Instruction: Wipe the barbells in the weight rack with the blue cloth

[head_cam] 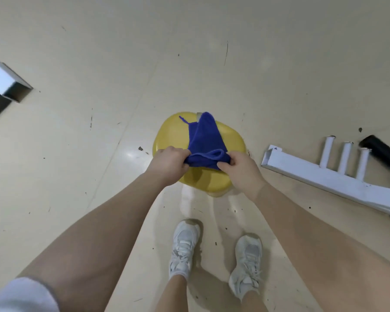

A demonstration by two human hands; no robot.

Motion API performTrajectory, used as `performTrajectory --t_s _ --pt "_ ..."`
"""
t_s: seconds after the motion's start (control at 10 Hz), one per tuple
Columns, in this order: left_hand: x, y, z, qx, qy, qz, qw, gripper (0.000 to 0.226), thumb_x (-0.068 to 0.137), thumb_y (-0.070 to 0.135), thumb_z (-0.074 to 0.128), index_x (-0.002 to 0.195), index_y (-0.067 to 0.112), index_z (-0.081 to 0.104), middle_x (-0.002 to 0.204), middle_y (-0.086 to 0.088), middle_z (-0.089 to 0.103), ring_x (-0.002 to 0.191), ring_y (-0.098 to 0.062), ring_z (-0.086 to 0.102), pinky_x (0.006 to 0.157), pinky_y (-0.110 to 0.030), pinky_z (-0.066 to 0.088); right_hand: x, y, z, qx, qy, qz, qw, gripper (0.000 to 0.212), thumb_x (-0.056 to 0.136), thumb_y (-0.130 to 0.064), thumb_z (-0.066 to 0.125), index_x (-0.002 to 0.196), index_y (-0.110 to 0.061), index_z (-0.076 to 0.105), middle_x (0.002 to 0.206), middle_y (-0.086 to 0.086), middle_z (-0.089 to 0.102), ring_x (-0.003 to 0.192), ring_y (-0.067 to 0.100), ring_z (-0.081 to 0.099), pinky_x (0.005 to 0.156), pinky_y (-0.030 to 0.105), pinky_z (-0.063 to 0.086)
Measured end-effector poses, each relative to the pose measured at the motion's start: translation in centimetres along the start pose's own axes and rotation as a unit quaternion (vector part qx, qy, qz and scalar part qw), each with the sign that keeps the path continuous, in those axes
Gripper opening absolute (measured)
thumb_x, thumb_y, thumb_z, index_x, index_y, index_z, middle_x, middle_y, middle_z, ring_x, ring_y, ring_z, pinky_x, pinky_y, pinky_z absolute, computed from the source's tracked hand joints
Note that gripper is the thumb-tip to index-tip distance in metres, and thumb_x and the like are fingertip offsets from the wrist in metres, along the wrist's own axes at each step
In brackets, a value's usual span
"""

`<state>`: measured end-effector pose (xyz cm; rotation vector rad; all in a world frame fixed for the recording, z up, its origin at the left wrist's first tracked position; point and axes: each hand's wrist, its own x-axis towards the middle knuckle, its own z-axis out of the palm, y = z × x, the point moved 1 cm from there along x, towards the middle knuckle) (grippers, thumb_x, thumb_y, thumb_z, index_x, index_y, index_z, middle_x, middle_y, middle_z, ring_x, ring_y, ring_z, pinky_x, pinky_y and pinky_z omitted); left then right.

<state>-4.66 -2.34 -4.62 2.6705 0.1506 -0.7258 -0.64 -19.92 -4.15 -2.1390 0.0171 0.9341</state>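
The blue cloth (204, 140) lies over a yellow plastic stool (232, 140) on the floor in front of me. My left hand (169, 163) pinches its near left edge. My right hand (239, 167) grips the near right edge, so the cloth is stretched between both hands. The white weight rack (320, 174) shows its base beam and three short white pegs at the right. A black barbell end (381, 152) sticks out at the far right edge, blurred.
A pale scuffed floor (144, 64) spreads all around. A metal frame corner (11, 88) stands at the left edge. My feet in white sneakers (185, 246) are just behind the stool.
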Motion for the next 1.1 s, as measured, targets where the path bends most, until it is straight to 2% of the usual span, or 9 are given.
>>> performTrajectory --t_s 0.2,0.3,0.5,0.6,0.7,0.8,0.9,1.0,1.1 --pt "4.8 -2.3 6.1 0.046 -0.063 -0.024 0.997 0.025 0.085 0.012 0.043 0.109 0.014 0.051 0.11 -0.008 0.057 0.108 -0.03 0.046 0.082 -0.036 0.035 5.3 4.8 3.7 0.015 0.009 0.142 0.99 0.018 0.091 -0.017 0.055 0.1 -0.003 0.054 0.097 0.018 0.06 0.083 0.026 0.054 0.071 0.032 0.044" --pt "5.3 -2.8 7.7 -0.021 0.013 -0.172 0.985 0.045 0.085 0.019 0.052 0.127 0.011 0.037 0.129 -0.009 0.042 0.115 -0.031 0.041 0.084 -0.037 0.037 6.9 6.2 4.6 -0.017 0.062 0.219 0.974 0.041 0.086 -0.028 0.064 0.113 0.001 0.052 0.096 0.012 0.056 0.089 0.029 0.055 0.073 0.032 0.045" --pt "4.4 -1.8 9.4 -0.204 0.025 -0.36 0.91 0.038 0.087 0.032 0.056 0.114 0.007 0.047 0.117 -0.012 0.048 0.109 -0.033 0.048 0.085 -0.042 0.041 7.1 6.4 6.4 0.006 0.045 0.218 0.975 0.027 0.087 -0.025 0.062 0.076 -0.003 0.052 0.07 0.007 0.051 0.076 0.028 0.052 0.057 0.029 0.04" --pt "4.3 -1.7 9.1 -0.361 -0.014 -0.366 0.858 0.012 0.085 0.018 0.052 0.087 0.006 0.054 0.089 -0.013 0.058 0.076 -0.028 0.055 0.065 -0.033 0.043 6.5 5.7 6.3 0.089 0.01 0.261 0.961 0.017 0.089 -0.012 0.057 0.074 -0.005 0.052 0.072 0.011 0.053 0.072 0.027 0.051 0.062 0.029 0.045" --pt "4.3 -1.9 6.6 -0.532 -0.018 -0.419 0.736 0.012 0.081 0.014 0.056 0.072 0.007 0.053 0.071 -0.01 0.056 0.059 -0.023 0.056 0.054 -0.026 0.046 5.9 4.4 5.3 0.309 -0.038 0.336 0.889 0.007 0.093 -0.009 0.051 0.095 -0.003 0.053 0.07 0.009 0.051 0.053 0.014 0.045 0.042 0.018 0.041" --pt "5.0 -1.6 3.4 -0.64 -0.01 -0.434 0.634 0.01 0.083 0.017 0.058 0.076 0.008 0.056 0.066 -0.006 0.057 0.046 -0.014 0.057 0.044 -0.019 0.049 6.3 2.7 2.9 0.458 0.0 0.356 0.814 0.016 0.096 -0.014 0.048 0.083 -0.006 0.051 0.068 0.006 0.048 0.038 0.007 0.042 0.032 0.01 0.034" --pt "6.2 -0.6 1.2 -0.703 0.034 -0.392 0.593 0.016 0.09 0.021 0.051 0.077 0.014 0.055 0.082 -0.007 0.063 0.07 -0.015 0.066 0.065 -0.023 0.055 6.5 1.2 0.9 0.554 0.066 0.332 0.761 0.019 0.098 -0.023 0.047 0.103 -0.005 0.048 0.082 0.015 0.058 0.065 0.018 0.061 0.053 0.019 0.054" --pt "6.6 0.8 0.2 -0.64 0.042 -0.379 0.667 0.015 0.092 0.02 0.045 0.08 0.015 0.052 0.093 -0.005 0.06 0.084 -0.018 0.062 0.074 -0.026 0.051 5.8 0.6 -0.6 0.489 0.066 0.336 0.802 0.039 0.1 -0.025 0.042 0.133 -0.006 0.039 0.104 0.018 0.06 0.094 0.028 0.061 0.08 0.031 0.052" --pt "5.5 2.4 -0.9 -0.563 0.019 -0.333 0.756 0.009 0.09 0.013 0.043 0.09 0.015 0.052 0.099 -0.006 0.06 0.084 -0.018 0.058 0.067 -0.024 0.047 4.4 0.1 -2.3 0.355 0.083 0.31 0.878 0.03 0.098 -0.019 0.04 0.123 -0.005 0.049 0.089 0.009 0.062 0.075 0.021 0.06 0.071 0.029 0.052"
